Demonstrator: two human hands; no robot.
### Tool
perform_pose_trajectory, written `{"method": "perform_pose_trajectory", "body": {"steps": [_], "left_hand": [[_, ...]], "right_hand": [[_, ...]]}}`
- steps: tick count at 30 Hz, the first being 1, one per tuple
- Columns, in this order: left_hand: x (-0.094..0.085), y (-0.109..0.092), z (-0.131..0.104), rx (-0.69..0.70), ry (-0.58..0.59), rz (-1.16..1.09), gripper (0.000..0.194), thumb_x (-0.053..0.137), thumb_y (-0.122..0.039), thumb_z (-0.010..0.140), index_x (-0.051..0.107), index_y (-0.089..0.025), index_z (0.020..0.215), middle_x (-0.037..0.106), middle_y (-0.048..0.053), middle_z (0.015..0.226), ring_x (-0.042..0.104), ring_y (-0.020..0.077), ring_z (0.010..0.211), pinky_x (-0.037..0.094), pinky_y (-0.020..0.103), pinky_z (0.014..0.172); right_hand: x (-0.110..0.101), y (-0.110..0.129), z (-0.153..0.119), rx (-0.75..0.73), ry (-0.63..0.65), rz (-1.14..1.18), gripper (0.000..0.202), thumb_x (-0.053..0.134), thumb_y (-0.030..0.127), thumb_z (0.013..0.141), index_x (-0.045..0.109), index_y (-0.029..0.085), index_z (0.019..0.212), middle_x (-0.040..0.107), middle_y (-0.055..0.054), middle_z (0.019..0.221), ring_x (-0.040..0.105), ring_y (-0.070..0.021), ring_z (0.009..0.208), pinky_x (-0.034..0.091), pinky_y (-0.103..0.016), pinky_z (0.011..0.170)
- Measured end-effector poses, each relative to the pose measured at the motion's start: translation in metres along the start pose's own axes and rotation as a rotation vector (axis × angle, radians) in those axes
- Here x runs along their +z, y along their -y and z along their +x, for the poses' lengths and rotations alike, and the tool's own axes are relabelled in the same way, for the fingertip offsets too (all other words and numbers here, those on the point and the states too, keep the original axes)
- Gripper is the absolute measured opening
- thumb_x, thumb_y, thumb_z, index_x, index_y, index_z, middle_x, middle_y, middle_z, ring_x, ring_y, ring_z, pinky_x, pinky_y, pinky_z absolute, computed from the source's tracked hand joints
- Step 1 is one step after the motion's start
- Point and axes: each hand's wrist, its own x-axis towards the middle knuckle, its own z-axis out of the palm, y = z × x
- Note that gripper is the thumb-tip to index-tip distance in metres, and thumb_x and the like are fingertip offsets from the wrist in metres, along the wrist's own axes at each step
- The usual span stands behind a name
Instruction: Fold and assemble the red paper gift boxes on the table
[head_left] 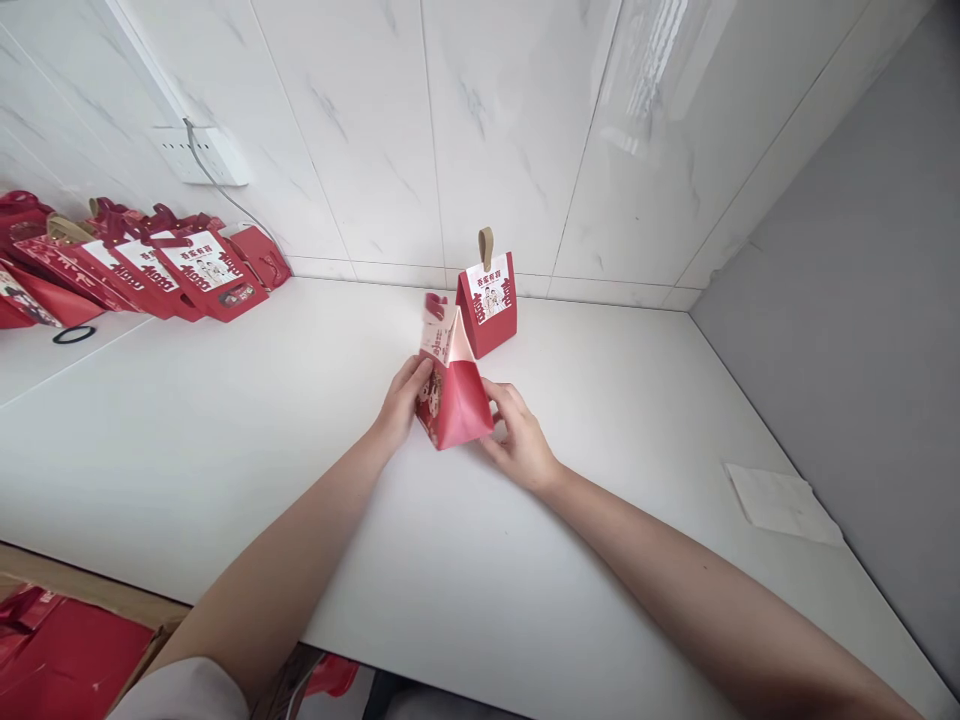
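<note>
Between my two hands is a red and pink paper gift bag (463, 405), its triangular side turned toward me and a dark red ribbon loop at its top. My left hand (405, 400) grips the bag's printed left face, thumb on the front. At the lower right edge, my right hand (520, 437) has its fingers curled round the bag's far side, partly hidden by it. Just behind stands a second gift bag (491, 300), upright, red with a white printed label and a tan ribbon loop.
Several red gift bags (214, 270) lean in a row at the left by the wall, near a black ring (74, 335). A white tissue (784, 502) lies at the table's right edge. Below left, a cardboard box (97, 590) holds red bags. A wall socket (199, 157) has a cable.
</note>
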Motion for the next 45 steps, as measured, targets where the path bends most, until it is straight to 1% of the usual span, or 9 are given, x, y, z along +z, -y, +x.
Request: {"method": "perform_pose_trajectory", "body": {"steps": [5, 9, 14, 18, 23, 27, 30, 38, 45], "left_hand": [[-0.006, -0.006, 0.002, 0.238, -0.154, -0.018, 0.042, 0.080, -0.035, 0.074, 0.053, -0.022, 0.103, 0.068, 0.002, 0.102, 0.067, 0.0163, 0.092, 0.054, 0.027, 0.080], [0.000, -0.006, -0.003, 0.249, -0.027, 0.138, 0.045, 0.076, -0.037, 0.077, 0.055, -0.021, 0.114, 0.069, 0.006, 0.106, 0.067, 0.0198, 0.097, 0.055, 0.030, 0.083], [0.013, -0.002, -0.017, 0.126, 0.100, 0.367, 0.042, 0.076, -0.040, 0.077, 0.067, -0.017, 0.111, 0.072, 0.009, 0.106, 0.069, 0.0230, 0.094, 0.058, 0.031, 0.079], [0.021, -0.004, -0.024, 0.145, 0.161, 0.460, 0.038, 0.075, -0.041, 0.077, 0.071, -0.016, 0.105, 0.074, 0.007, 0.099, 0.070, 0.0232, 0.090, 0.058, 0.031, 0.078], [0.027, -0.012, -0.032, 0.202, 0.228, 0.590, 0.033, 0.071, -0.043, 0.080, 0.072, -0.018, 0.102, 0.075, 0.005, 0.094, 0.071, 0.0221, 0.087, 0.058, 0.030, 0.076], [0.028, -0.014, -0.034, 0.169, 0.252, 0.595, 0.041, 0.072, -0.047, 0.078, 0.072, -0.017, 0.106, 0.075, 0.007, 0.099, 0.071, 0.0246, 0.090, 0.059, 0.032, 0.078], [0.028, -0.013, -0.034, 0.126, 0.248, 0.571, 0.044, 0.072, -0.048, 0.078, 0.071, -0.016, 0.108, 0.075, 0.009, 0.101, 0.071, 0.0252, 0.090, 0.059, 0.032, 0.077], [0.025, -0.011, -0.029, 0.058, 0.242, 0.501, 0.045, 0.073, -0.047, 0.077, 0.070, -0.016, 0.109, 0.074, 0.010, 0.107, 0.071, 0.0253, 0.095, 0.060, 0.032, 0.079], [0.025, -0.012, -0.029, 0.052, 0.242, 0.507, 0.046, 0.073, -0.047, 0.078, 0.069, -0.016, 0.112, 0.074, 0.010, 0.108, 0.071, 0.0258, 0.096, 0.061, 0.033, 0.080]], "right_hand": [[0.004, -0.027, 0.007, 0.292, -0.209, 0.123, 0.043, 0.044, 0.014, 0.086, 0.056, 0.026, 0.125, 0.053, -0.010, 0.127, 0.053, -0.0233, 0.119, 0.052, -0.043, 0.095], [-0.004, -0.040, 0.012, 0.524, -0.393, 0.229, 0.027, 0.044, 0.031, 0.093, 0.056, 0.023, 0.116, 0.057, -0.010, 0.125, 0.057, -0.0236, 0.111, 0.051, -0.045, 0.093], [-0.026, -0.003, 0.022, 0.195, -0.560, 0.070, 0.025, 0.044, 0.037, 0.098, 0.052, 0.024, 0.118, 0.058, -0.009, 0.124, 0.055, -0.0225, 0.118, 0.043, -0.044, 0.103], [-0.040, 0.042, 0.032, -0.099, -0.314, -0.258, 0.020, 0.048, 0.029, 0.097, 0.053, 0.026, 0.116, 0.063, -0.007, 0.122, 0.056, -0.0228, 0.118, 0.032, -0.048, 0.113], [-0.050, 0.070, 0.042, -0.038, -0.025, -0.467, 0.037, 0.056, 0.024, 0.091, 0.050, 0.029, 0.127, 0.072, -0.003, 0.106, 0.064, -0.0249, 0.103, 0.008, -0.061, 0.118], [-0.065, 0.074, 0.047, 0.097, -0.014, -0.225, 0.021, 0.055, 0.024, 0.091, 0.058, 0.028, 0.111, 0.072, -0.001, 0.097, 0.069, -0.0209, 0.089, 0.033, -0.055, 0.111], [-0.081, 0.074, 0.051, 0.222, -0.065, -0.031, 0.038, 0.059, 0.030, 0.089, 0.050, 0.026, 0.125, 0.070, -0.001, 0.089, 0.068, -0.0200, 0.082, 0.055, -0.041, 0.082], [-0.130, 0.079, 0.054, 0.138, 0.220, -0.139, 0.009, 0.059, 0.030, 0.091, 0.064, 0.023, 0.093, 0.072, -0.003, 0.100, 0.068, -0.0205, 0.091, 0.053, -0.036, 0.082], [-0.142, 0.081, 0.048, 0.123, 0.328, -0.358, 0.013, 0.059, 0.028, 0.090, 0.067, 0.028, 0.101, 0.075, -0.001, 0.100, 0.071, -0.0231, 0.091, 0.054, -0.034, 0.067]]}}
